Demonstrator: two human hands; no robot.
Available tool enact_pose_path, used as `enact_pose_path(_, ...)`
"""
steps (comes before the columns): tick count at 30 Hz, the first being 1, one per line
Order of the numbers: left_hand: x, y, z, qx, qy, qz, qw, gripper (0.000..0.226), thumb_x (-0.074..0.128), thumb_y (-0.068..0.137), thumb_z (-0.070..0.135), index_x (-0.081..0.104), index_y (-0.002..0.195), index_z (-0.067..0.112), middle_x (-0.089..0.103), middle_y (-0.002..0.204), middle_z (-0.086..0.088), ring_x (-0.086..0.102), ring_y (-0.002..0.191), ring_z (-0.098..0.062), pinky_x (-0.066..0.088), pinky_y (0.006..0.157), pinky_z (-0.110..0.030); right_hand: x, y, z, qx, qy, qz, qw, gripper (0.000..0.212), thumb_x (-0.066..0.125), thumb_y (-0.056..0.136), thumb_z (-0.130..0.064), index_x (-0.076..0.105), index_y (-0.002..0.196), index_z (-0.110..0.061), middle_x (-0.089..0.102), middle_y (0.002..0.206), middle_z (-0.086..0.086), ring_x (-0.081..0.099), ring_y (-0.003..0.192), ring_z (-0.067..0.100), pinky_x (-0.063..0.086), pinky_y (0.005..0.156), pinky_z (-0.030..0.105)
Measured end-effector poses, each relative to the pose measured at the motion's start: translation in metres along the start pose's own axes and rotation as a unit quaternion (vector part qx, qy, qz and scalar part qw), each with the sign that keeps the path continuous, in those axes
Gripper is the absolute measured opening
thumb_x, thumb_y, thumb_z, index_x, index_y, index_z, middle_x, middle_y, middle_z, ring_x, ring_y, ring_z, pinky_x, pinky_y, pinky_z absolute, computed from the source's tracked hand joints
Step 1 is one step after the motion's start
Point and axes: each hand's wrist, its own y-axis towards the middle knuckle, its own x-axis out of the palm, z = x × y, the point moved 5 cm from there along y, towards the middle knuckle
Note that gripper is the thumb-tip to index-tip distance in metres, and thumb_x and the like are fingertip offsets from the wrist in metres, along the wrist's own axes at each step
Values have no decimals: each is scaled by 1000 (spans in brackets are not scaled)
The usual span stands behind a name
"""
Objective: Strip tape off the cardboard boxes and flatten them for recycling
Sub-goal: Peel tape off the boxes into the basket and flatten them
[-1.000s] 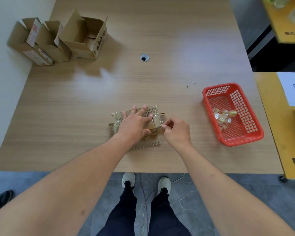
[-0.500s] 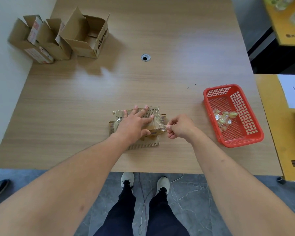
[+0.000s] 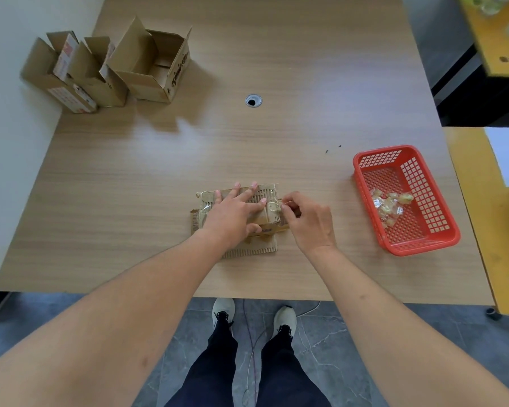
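Right hand (image 3: pixel 310 220) back at box edge, re-pinching tape (image 3: pixel 275 207); left hand (image 3: pixel 232 214) spread flat on flattened box (image 3: pixel 247 248); peel continues.

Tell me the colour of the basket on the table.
Red, a plastic mesh basket, seen in the head view.

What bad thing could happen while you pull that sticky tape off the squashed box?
The tape is pinched by only a small end in the right hand, so it might snap and leave bits stuck on. The flat box is held down only by the left hand, so a hard tug might slide it or rip the cardboard.
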Motion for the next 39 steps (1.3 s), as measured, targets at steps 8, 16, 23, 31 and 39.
enact_pose_path(8,-2,-3,3,-2,9,0,1000,67,63,96,48,33,155,42,1,170,11,-2,157,-27,4,124,-62,15,10,-3,-2,17,-31,999,8,75,90,-18,79,96,-17,67,96,-2,64,78,15,57,79,36)
enact_pose_path(16,1,-1,1,1,2,4,1000,68,63,95,51,33,155,43,1,170,10,-2,157,-26,4,123,-63,20,14,-3,-10,-6,-84,996,12,79,85,-8,82,95,-12,64,89,5,63,80,23,54,75,41)
enact_pose_path(23,2,-3,-4,26,3,2,1000,69,64,94,50,34,155,43,3,171,8,-1,157,-27,6,123,-64,20,20,-16,-37,-135,-125,982,12,66,96,-10,76,92,-13,69,94,5,65,85,30,49,69,34)
enact_pose_path(31,-3,2,-16,75,41,-23,996,70,60,97,50,26,157,43,-2,170,10,-3,157,-28,5,122,-64,38,16,14,288,113,-84,947,17,72,90,-21,74,74,-23,76,77,-3,75,77,21,63,78,46)
enact_pose_path(39,-1,6,-21,121,87,-27,988,68,51,101,51,18,160,40,-8,171,4,-6,156,-33,4,120,-66,47,-1,12,395,231,-15,889,15,70,92,-19,75,78,-14,78,79,6,77,77,24,65,77,48)
